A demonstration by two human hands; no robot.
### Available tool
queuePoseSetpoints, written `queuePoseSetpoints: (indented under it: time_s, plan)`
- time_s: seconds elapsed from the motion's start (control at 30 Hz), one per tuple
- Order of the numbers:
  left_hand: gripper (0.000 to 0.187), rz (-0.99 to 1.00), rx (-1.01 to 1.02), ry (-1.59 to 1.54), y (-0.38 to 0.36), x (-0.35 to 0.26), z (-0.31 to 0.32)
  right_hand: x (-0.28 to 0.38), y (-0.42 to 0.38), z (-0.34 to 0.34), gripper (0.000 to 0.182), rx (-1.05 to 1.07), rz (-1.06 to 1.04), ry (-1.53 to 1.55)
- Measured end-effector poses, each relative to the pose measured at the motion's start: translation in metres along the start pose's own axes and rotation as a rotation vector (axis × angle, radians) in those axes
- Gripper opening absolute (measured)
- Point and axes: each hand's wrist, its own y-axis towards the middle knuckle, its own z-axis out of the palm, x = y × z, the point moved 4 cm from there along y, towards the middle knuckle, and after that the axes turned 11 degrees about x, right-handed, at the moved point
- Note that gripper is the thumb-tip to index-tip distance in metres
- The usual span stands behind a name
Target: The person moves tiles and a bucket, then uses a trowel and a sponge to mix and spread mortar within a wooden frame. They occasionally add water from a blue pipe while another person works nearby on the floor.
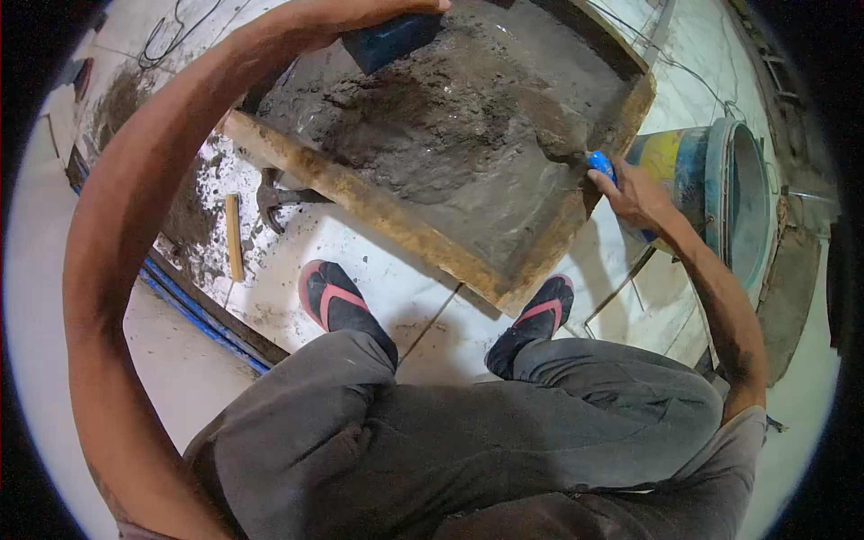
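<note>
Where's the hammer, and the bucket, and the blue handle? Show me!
Hammer (269,203): head camera view, on its metal head.
Bucket (691,168): head camera view, on its outer wall.
Blue handle (601,163): head camera view, on the bare part sticking out of the right hand (637,194).

Open room above the mortar (459,135) — wooden frame (378,212) and bucket (695,180) bar the right.

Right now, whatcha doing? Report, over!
Right hand gripping trowel, blade over wet grey mix. Left hand at dark block, partly cropped. Hammer outside wooden frame, clear of trowel.
</note>
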Motion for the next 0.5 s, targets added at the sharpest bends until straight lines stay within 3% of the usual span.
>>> queuePoseSetpoints:
  time_s: [0.17,0.3,0.47,0.5]
  plan:
    - [0.116,-0.007,0.013,-0.048,0.004,0.011,-0.003,0.038,0.010,-0.010,0.048,0.188,0.023,0.129]
    - [0.116,-0.011,0.024,-0.027,0.013,0.011,-0.002,0.053,0.022,0.005,0.048,0.123,-0.022,0.282]
    - [0.108,-0.019,0.135,-0.057,0.023,-0.010,0.018,0.068,0.028,0.026,0.051,0.375,-0.013,0.645]
    - [0.105,-0.040,0.150,-0.008,0.025,-0.016,0.024,0.084,0.018,0.022,0.050,0.365,-0.041,0.572]
